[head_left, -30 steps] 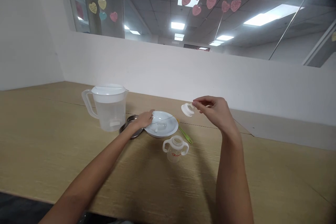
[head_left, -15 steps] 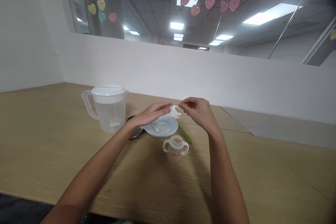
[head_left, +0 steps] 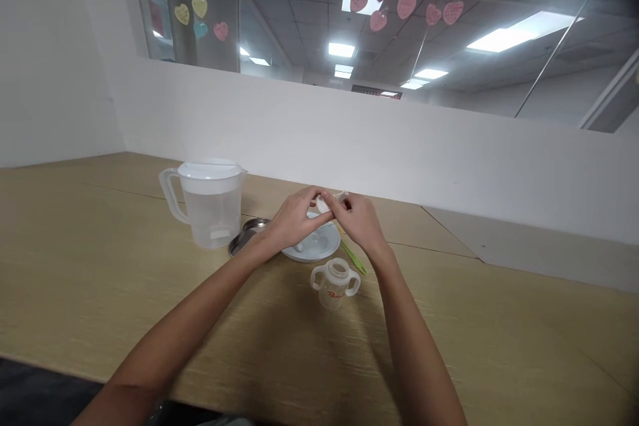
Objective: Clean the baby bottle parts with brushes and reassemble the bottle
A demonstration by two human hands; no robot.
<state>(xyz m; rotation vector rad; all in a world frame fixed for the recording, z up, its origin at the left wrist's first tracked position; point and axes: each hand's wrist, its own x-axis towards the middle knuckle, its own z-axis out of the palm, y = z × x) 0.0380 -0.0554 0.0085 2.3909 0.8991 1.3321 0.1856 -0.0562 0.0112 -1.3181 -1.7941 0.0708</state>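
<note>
We are working over a wooden table (head_left: 479, 339) with several things standing about. A lidded clear pitcher (head_left: 212, 216) is standing on the left, its handle pointing left and its spout right. Beside it a metal dish (head_left: 243, 237) is lying partly hidden behind our left forearm, which is crossing in front of it. A white bowl (head_left: 330, 245) is resting next to the dish, holding a small white piece (head_left: 299, 247); our hands are covering its far side. A green-handled utensil (head_left: 356, 261) is lying just right of the bowl, and a two-handled bottle (head_left: 332, 289) is standing upright and open, nearer us, between our forearms.

We are holding the white cap (head_left: 321, 205) above the bowl, clear of the table. Its white rim is facing left and its clear part seems to be pointing right and slightly up, so its axis is running crosswise, though our fingers are hiding much of it. Our left hand (head_left: 293, 218) and right hand (head_left: 358, 218) are both gripping it with bent fingers.
</note>
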